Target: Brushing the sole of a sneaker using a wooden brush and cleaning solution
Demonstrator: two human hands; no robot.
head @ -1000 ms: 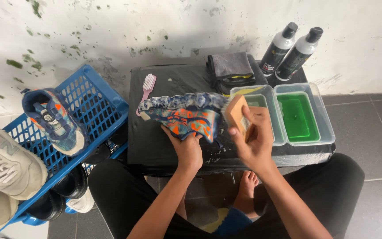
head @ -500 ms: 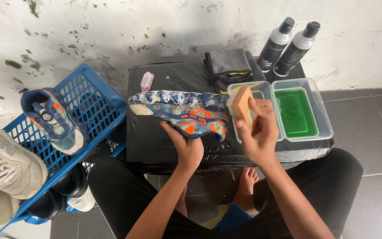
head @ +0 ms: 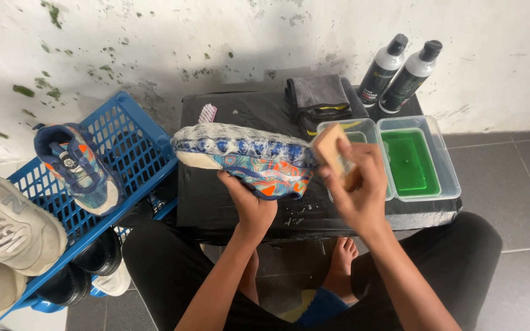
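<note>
Blue, orange and teal patterned fabric covers the sneaker [head: 246, 162] I hold over the middle of the black table [head: 216, 208], tipped on its side with the foamy sole edge facing up and the toe pointing left. My left hand [head: 249, 205] grips it from underneath, fingers curled up around the lower side and pressed into the upper. My right hand [head: 360, 190] is at the heel end, fingers and thumb closed around a tan wooden brush [head: 334, 153] whose end rests against the shoe's heel; the hand is a little blurred.

Just beyond the brush sit two clear plastic tubs side by side on the table's right part: the nearer tub [head: 354, 132] is largely hidden by my hand, and the right tub [head: 418, 162] holds bright green liquid. Behind them, a folded grey cloth [head: 317, 98] lies on the table near the wall, and two dark bottles with white shoulders [head: 400, 70] stand tilted against each other at the back right corner. A pink toothbrush head [head: 207, 113] shows just past the shoe's toe.

To the left, a blue plastic basket [head: 136, 147] leans beside the table with the matching patterned sneaker [head: 78, 168] lying on it. White sneakers [head: 7, 230] sit at the far left edge, with black shoes [head: 96, 257] below the basket. My bare feet [head: 338, 263] rest on the grey floor tiles under the table.
</note>
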